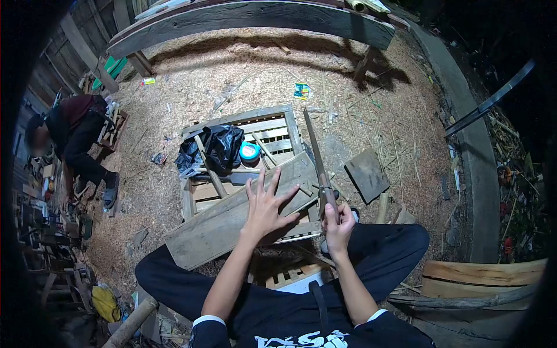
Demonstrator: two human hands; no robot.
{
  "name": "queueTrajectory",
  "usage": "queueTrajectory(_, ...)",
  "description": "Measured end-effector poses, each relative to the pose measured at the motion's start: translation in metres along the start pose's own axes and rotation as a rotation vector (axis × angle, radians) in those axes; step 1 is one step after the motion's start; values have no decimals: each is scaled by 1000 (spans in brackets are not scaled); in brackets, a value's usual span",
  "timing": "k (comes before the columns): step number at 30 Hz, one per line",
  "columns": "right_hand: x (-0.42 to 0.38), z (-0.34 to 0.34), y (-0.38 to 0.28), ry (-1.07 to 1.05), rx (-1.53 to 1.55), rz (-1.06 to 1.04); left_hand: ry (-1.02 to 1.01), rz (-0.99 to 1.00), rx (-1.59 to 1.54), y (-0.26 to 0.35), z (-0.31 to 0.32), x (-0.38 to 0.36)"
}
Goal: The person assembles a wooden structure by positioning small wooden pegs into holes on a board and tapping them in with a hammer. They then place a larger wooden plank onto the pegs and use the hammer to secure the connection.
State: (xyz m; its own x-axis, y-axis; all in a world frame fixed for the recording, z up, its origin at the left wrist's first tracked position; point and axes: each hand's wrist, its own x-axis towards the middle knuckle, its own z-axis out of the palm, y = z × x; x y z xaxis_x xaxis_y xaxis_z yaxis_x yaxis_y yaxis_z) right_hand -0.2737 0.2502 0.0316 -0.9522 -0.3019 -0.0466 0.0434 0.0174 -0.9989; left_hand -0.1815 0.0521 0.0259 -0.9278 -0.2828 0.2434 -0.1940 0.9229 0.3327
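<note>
My left hand (267, 206) lies flat, fingers spread, pressing on a wide wooden board (203, 235). The board rests slantwise across a low slatted wooden frame (294, 134). A short thin stick (306, 190) shows on the board near my left fingertips. My right hand (339, 229) is closed round the handle of a hand saw (316, 148), whose long narrow blade points away from me beside the board's right end. Its teeth are too fine to make out. A black plastic bag (223, 145), a blue-and-white tape measure (249, 152) and a stick (210, 165) lie on the frame.
A square wooden piece (367, 176) lies on the shaving-covered ground to the right. At the back stands a long wooden bench (249, 17). Another person (75, 133) bends over at the left. A curved plank (481, 272) is at the lower right, beyond my knee.
</note>
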Motion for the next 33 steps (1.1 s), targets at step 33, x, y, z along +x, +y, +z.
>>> queueTrajectory(33,-57,12,-15,13,-68,42,34,3,-49,1,13,12)
